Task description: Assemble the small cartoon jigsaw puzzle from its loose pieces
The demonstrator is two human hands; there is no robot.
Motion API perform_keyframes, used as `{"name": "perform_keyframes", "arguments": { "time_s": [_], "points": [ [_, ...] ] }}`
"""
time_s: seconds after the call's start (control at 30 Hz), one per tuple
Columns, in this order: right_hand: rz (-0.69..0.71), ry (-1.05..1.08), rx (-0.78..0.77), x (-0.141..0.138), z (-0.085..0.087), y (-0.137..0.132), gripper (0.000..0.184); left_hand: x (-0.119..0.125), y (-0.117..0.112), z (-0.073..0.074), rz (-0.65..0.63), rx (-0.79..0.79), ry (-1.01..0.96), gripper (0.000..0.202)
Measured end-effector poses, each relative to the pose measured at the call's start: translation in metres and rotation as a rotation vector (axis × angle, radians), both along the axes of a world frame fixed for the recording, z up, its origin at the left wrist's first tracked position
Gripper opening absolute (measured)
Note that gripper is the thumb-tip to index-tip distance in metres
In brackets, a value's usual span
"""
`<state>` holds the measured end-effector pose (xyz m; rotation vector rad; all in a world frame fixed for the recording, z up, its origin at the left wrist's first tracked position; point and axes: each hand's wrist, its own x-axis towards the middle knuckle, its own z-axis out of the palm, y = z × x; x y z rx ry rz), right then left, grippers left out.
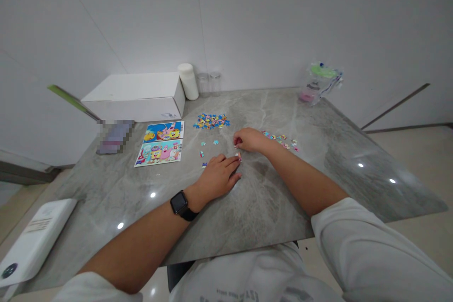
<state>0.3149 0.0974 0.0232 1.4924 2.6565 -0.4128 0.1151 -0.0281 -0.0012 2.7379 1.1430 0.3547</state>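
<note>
My left hand (220, 175) lies over the table with its fingers stretched out, the fingertips at a small jigsaw piece (239, 156). Just beyond it, my right hand (247, 140) has its fingers pinched together low over the table; a bit of a jigsaw piece shows at the tips. Left of the hands, several loose jigsaw pieces (202, 154) lie apart from one another. A pile of blue and yellow jigsaw pieces (211, 121) sits farther back. More pieces (283, 140) are spread behind my right forearm, which hides some. Two cartoon picture cards (159, 153) lie at the left.
A white box (136, 96), a white bottle (188, 82) and two clear glass jars (209, 84) stand along the back. At the back right is a clear plastic bag (320, 84) with a green item. A white device (38, 236) lies at the front left of the grey table (269, 212).
</note>
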Motion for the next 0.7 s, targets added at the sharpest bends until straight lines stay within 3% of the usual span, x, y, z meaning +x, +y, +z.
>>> {"name": "perform_keyframes", "arguments": {
  "time_s": [0.33, 0.57, 0.7],
  "points": [
    [-0.033, 0.078, 0.044, -0.003, 0.001, -0.001, 0.019, -0.001, -0.001, -0.003, -0.003, -0.004, -0.022, 0.046],
    [-0.060, 0.170, 0.084, 0.009, 0.016, 0.003, 0.019, -0.001, -0.002, 0.001, -0.010, 0.007, -0.110, 0.041],
    [-0.132, 0.194, 0.128, 0.036, 0.037, 0.008, 0.016, -0.002, -0.002, 0.002, -0.033, 0.018, -0.187, 0.037]
  ]
}}
